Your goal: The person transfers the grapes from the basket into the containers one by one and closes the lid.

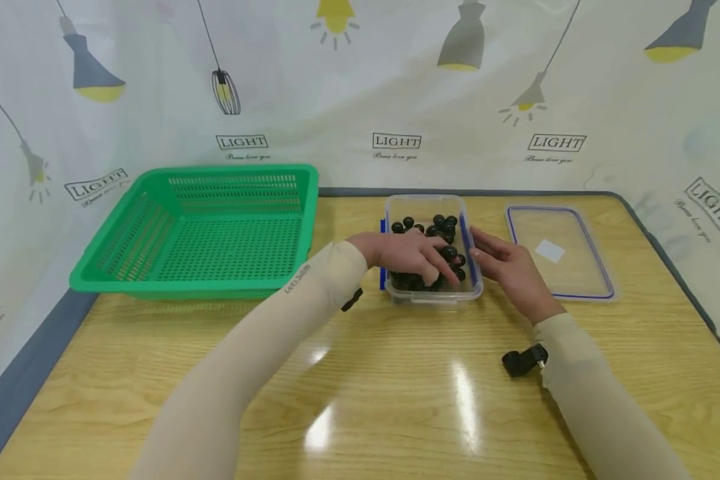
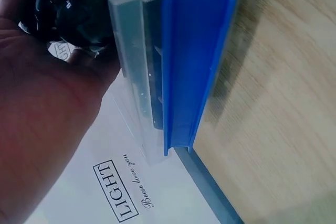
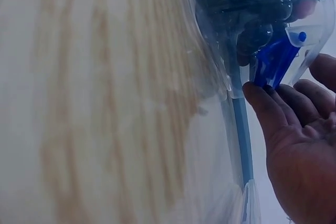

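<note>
A clear plastic box [image 1: 433,297] with blue side clips stands at the middle of the wooden table and holds many small black balls [image 1: 441,223]. My left hand [image 1: 421,259] reaches into it from the left, its fingers curled down into the balls at the near end. In the left wrist view, black balls [image 2: 71,9] lie against the palm [image 2: 42,108], beside the box's blue clip [image 2: 191,61]. My right hand [image 1: 505,264] rests on the box's right side with straight fingers. In the right wrist view its fingertips [image 3: 262,103] touch the blue clip [image 3: 273,64].
A green perforated basket [image 1: 204,227] stands to the left of the box. The box's clear lid [image 1: 558,252], edged in blue, lies flat on the table to the right. A patterned curtain hangs behind the table [image 1: 396,400].
</note>
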A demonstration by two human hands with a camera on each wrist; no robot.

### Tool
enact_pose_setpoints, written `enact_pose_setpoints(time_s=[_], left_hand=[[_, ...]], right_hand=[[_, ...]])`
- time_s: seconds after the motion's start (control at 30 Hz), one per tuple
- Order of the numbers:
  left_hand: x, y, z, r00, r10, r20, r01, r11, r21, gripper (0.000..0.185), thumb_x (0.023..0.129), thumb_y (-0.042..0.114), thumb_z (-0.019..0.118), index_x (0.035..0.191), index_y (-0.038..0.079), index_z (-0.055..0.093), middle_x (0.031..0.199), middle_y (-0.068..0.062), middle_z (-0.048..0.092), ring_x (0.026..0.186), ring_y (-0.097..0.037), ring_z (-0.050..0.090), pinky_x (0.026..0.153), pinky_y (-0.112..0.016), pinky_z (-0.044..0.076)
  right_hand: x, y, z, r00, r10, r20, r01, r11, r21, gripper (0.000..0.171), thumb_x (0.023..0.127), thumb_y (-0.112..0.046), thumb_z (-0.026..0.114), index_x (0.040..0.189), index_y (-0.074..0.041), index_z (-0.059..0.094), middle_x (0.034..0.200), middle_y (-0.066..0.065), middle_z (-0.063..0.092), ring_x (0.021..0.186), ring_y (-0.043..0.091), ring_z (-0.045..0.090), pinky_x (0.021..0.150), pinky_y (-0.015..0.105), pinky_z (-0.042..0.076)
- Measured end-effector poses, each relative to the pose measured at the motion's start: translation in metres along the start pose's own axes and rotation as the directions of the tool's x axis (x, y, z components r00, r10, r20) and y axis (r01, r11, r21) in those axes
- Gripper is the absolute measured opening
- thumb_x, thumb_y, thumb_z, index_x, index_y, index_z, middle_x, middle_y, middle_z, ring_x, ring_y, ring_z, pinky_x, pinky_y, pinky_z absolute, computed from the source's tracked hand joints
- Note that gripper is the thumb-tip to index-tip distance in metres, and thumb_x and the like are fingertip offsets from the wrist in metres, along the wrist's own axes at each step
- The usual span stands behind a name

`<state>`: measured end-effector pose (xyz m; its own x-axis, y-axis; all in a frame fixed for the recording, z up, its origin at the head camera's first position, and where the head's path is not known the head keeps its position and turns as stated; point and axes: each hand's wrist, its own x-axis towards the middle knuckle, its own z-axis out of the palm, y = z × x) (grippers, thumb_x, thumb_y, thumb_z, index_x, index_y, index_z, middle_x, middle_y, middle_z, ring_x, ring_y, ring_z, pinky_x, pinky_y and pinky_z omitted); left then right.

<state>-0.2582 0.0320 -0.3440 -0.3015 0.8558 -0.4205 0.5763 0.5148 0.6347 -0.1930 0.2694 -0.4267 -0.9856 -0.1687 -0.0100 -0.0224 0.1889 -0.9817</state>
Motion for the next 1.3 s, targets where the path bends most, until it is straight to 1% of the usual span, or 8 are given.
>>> enact_pose_setpoints(time_s=[0.17, 0.27, 0.47, 0.53, 0.67, 0.8, 1.07, 1.3], left_hand=[[0.000, 0.000, -0.002, 1.000, -0.011, 0.019, 0.010, 1.000, 0.023, 0.071, 0.080, -0.012, 0.043, 0.134, 0.029, 0.063, 0.163, -0.006, 0.009, 0.148, -0.021, -0.002, 0.109, -0.027, 0.024], [0.000, 0.001, 0.000, 1.000, -0.008, 0.014, 0.007, 0.998, 0.064, 0.068, 0.084, -0.015, 0.047, 0.132, 0.029, 0.065, 0.163, -0.005, 0.011, 0.148, -0.024, -0.002, 0.115, -0.033, 0.016], [0.005, 0.002, 0.011, 0.995, 0.065, -0.074, -0.049, 0.978, 0.202, 0.047, 0.089, -0.003, 0.063, 0.123, 0.028, 0.070, 0.161, -0.004, 0.020, 0.145, -0.030, 0.005, 0.114, -0.041, 0.018], [0.006, 0.002, 0.015, 0.989, 0.095, -0.114, -0.064, 0.967, 0.245, 0.040, 0.090, 0.001, 0.066, 0.119, 0.028, 0.071, 0.160, -0.003, 0.022, 0.143, -0.029, 0.009, 0.111, -0.038, 0.023], [0.007, -0.001, 0.020, 0.971, 0.160, -0.177, -0.095, 0.940, 0.329, 0.030, 0.090, 0.007, 0.071, 0.113, 0.025, 0.068, 0.157, -0.004, 0.025, 0.143, -0.026, 0.013, 0.112, -0.038, 0.019], [0.008, -0.004, 0.023, 0.960, 0.183, -0.213, -0.098, 0.929, 0.358, 0.030, 0.090, 0.011, 0.072, 0.117, 0.023, 0.067, 0.157, -0.007, 0.022, 0.145, -0.027, 0.010, 0.115, -0.044, 0.011], [0.008, -0.004, 0.025, 0.950, 0.203, -0.236, -0.089, 0.905, 0.417, 0.035, 0.090, 0.020, 0.074, 0.124, 0.024, 0.067, 0.154, -0.008, 0.028, 0.143, -0.023, 0.021, 0.114, -0.043, 0.013], [0.009, -0.001, 0.023, 0.965, 0.129, -0.228, -0.066, 0.961, 0.267, 0.035, 0.104, 0.031, 0.050, 0.137, 0.029, 0.060, 0.159, -0.006, 0.023, 0.146, -0.015, 0.014, 0.116, -0.039, -0.002]], right_hand=[[-0.001, -0.001, 0.000, 1.000, 0.009, 0.011, -0.009, 1.000, 0.005, 0.062, 0.102, -0.030, 0.055, 0.154, -0.010, 0.030, 0.154, 0.017, 0.032, 0.136, 0.032, 0.038, 0.093, 0.022, 0.046], [-0.001, -0.002, 0.001, 1.000, 0.017, 0.016, -0.017, 1.000, 0.005, 0.062, 0.102, -0.030, 0.055, 0.155, -0.011, 0.030, 0.155, 0.015, 0.032, 0.137, 0.031, 0.038, 0.094, 0.023, 0.046], [-0.002, -0.003, 0.002, 1.000, 0.024, 0.014, -0.024, 1.000, -0.015, 0.061, 0.102, -0.030, 0.054, 0.155, -0.011, 0.029, 0.155, 0.016, 0.032, 0.137, 0.032, 0.037, 0.094, 0.023, 0.046], [-0.002, -0.003, 0.001, 1.000, 0.021, 0.009, -0.021, 1.000, -0.003, 0.061, 0.102, -0.029, 0.054, 0.155, -0.009, 0.030, 0.154, 0.017, 0.033, 0.137, 0.032, 0.037, 0.093, 0.022, 0.046], [-0.001, -0.001, 0.001, 1.000, 0.016, 0.004, -0.016, 1.000, 0.019, 0.061, 0.102, -0.028, 0.055, 0.154, -0.008, 0.030, 0.154, 0.018, 0.033, 0.137, 0.032, 0.036, 0.091, 0.021, 0.047], [-0.002, -0.002, 0.000, 1.000, 0.013, 0.009, -0.013, 1.000, 0.019, 0.061, 0.102, -0.029, 0.055, 0.154, -0.009, 0.030, 0.155, 0.017, 0.032, 0.138, 0.032, 0.035, 0.091, 0.021, 0.047], [-0.002, -0.004, 0.001, 1.000, 0.011, 0.027, -0.012, 0.999, 0.042, 0.060, 0.102, -0.029, 0.054, 0.154, -0.010, 0.030, 0.155, 0.017, 0.031, 0.138, 0.032, 0.036, 0.092, 0.021, 0.046], [-0.002, -0.001, -0.002, 1.000, 0.018, 0.023, -0.019, 0.999, 0.050, 0.060, 0.102, -0.030, 0.055, 0.154, -0.012, 0.032, 0.155, 0.016, 0.032, 0.138, 0.030, 0.036, 0.092, 0.022, 0.046]])
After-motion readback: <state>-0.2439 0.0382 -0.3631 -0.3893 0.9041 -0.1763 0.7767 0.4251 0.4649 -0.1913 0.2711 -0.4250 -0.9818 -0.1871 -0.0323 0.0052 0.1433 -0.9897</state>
